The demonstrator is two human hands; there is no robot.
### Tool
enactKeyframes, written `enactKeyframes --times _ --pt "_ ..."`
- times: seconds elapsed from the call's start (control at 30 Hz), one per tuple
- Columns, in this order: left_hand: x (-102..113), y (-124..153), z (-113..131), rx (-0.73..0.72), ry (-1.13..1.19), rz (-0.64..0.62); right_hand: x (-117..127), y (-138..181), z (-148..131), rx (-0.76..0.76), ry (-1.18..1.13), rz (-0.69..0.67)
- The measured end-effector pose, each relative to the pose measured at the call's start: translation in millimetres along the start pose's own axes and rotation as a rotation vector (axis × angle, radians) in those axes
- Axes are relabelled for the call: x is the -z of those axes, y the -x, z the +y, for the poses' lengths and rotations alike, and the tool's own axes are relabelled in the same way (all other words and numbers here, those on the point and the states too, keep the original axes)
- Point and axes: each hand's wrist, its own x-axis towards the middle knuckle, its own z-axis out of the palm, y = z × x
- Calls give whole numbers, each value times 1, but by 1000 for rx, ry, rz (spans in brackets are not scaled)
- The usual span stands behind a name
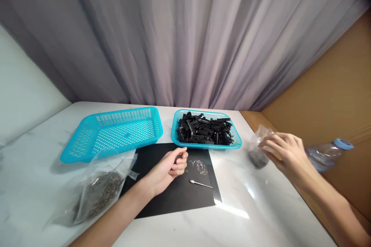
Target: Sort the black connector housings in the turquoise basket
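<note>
My left hand (171, 170) is closed, palm side up, over the black mat (174, 198). In its curled fingers are small dark brownish metal pieces (179, 157), too small to name. On the right, the fingers of my right hand (286, 148) pinch the top of a clear plastic bag (257, 158), which has dark small contents at its bottom. Near my left hand several tiny silvery pieces (202, 167) lie scattered on the mat. Below them is a thin metal tool with a pointed shaft (200, 184).
A blue basket (127, 148) stands at the back left. Another blue basket (207, 146) holds many black plastic parts (203, 129). A clear bag of small brownish metal pieces (101, 193) lies at the left. A water bottle (326, 156) is beyond my right hand.
</note>
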Motion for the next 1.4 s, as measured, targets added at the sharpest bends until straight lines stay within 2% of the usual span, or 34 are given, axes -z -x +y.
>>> enactKeyframes --times 0.1,0.23,0.33,0.43,0.53,0.6,0.67,0.73,0.8,0.87,1.07,1.2,1.3,1.4 --pt "-32 -8 9 -36 -47 -56 4 -11 -33 35 -65 0" --pt "-88 -30 14 -10 -92 -131 8 -17 -65 10 -166 -20" --pt "-124 -50 13 -20 -127 -206 12 -19 -77 -1 -277 -52" --pt "-145 -63 13 -16 -261 -288 18 -21 -78 -72 -379 -43" --pt "-153 -71 15 -14 -378 -310 19 -25 -71 -238 -443 72" --pt "-155 -74 15 -12 -428 -321 17 -29 -64 -390 -484 94" --pt "-157 -78 13 -7 -502 -325 12 -33 -57 -535 -596 5" --pt "-159 -80 10 7 -591 -317 7 -38 -50 -608 -791 -106" --pt "-160 -82 8 25 -673 -312 3 -42 -47 -608 -955 -139" --pt "-161 -82 7 36 -739 -321 3 -45 -46 -594 -1006 -95" --pt "-158 -89 11 48 -934 -368 12 -51 -56 -585 -946 82" --pt "-158 -94 9 4 -1080 -360 19 -58 -63 -555 -911 141" --pt "-166 -96 9 35 -1177 -395 22 -62 -63 -526 -849 143" --pt "-174 -100 10 74 -1258 -426 20 -60 -53 -536 -631 34"
